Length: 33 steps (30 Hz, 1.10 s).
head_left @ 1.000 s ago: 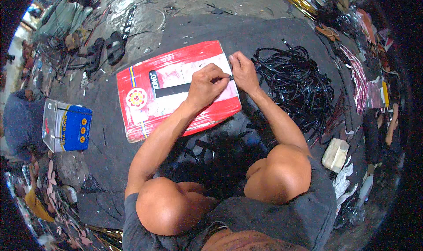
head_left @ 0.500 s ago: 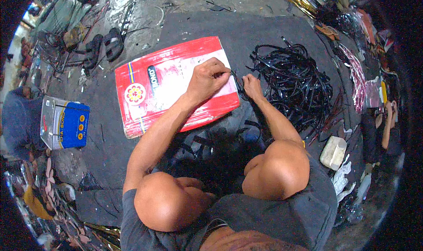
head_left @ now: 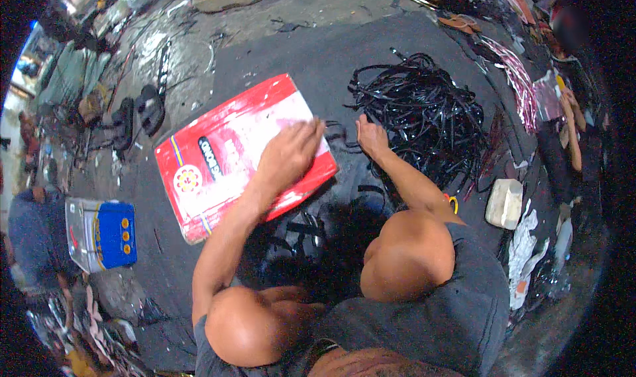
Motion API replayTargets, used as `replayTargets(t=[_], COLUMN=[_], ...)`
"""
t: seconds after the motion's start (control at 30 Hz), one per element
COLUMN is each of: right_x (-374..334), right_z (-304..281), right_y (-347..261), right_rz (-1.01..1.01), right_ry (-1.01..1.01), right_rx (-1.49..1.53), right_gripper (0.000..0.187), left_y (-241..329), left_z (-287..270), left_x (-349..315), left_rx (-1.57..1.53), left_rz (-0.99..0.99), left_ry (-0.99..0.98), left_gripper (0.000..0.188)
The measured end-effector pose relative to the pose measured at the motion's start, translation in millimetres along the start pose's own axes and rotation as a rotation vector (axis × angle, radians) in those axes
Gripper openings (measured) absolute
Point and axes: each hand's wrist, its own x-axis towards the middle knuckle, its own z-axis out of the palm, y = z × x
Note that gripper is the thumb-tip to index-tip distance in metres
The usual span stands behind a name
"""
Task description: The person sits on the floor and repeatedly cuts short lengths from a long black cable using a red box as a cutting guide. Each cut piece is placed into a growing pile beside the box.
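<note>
A red and white panel (head_left: pixel 218 148) with a flower emblem lies tilted on the dark mat in front of me. My left hand (head_left: pixel 289 153) rests over its right side, fingers curled together at the edge. Thin black strips (head_left: pixel 341 135) loop between the panel's edge and my right hand (head_left: pixel 372 137), which is closed with its fingertips pinched. Both hands appear to grip a strip, though the fingers partly hide it. Beside my right hand spreads a tangled heap of shiny black strips (head_left: pixel 430 115).
A blue and silver tin (head_left: pixel 112 236) stands at left beside another person (head_left: pixel 36 238). Black sandals (head_left: pixel 151 108) lie at far left. At right are a whitish block (head_left: pixel 504 203), yellow-handled scissors or a similar tool (head_left: pixel 453 203), pink strips (head_left: pixel 513 79) and another person's arm (head_left: pixel 571 125).
The view has shifted, so the panel sits lower and more left and looks more turned. My left hand has gone from a raised pinch to lying flatter at the panel's edge.
</note>
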Motion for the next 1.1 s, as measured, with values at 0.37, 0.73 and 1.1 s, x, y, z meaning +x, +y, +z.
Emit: replayTargets(t=[0.37,0.73,1.1], right_x=[5.1,-111.1,-94.2], right_z=[-228.6,-188.6,-206.6], right_y=[-10.2,-137.0,-124.1], right_rz=[-0.126,-0.652,-0.855], right_ry=[1.467,-0.829,-0.874], right_rx=[0.421,1.299,0.952], right_gripper=[0.012,0.033,0.034], left_y=[162.8,93.1,20.3], left_z=[59.3,-78.3,-218.6], left_x=[-195.4,-57.5,-105.4], left_rx=[-0.32,-0.502,-0.611], left_rz=[-0.344,-0.517,-1.152], left_ry=[-0.487,-0.009,0.693], left_gripper=[0.035,0.021,0.015])
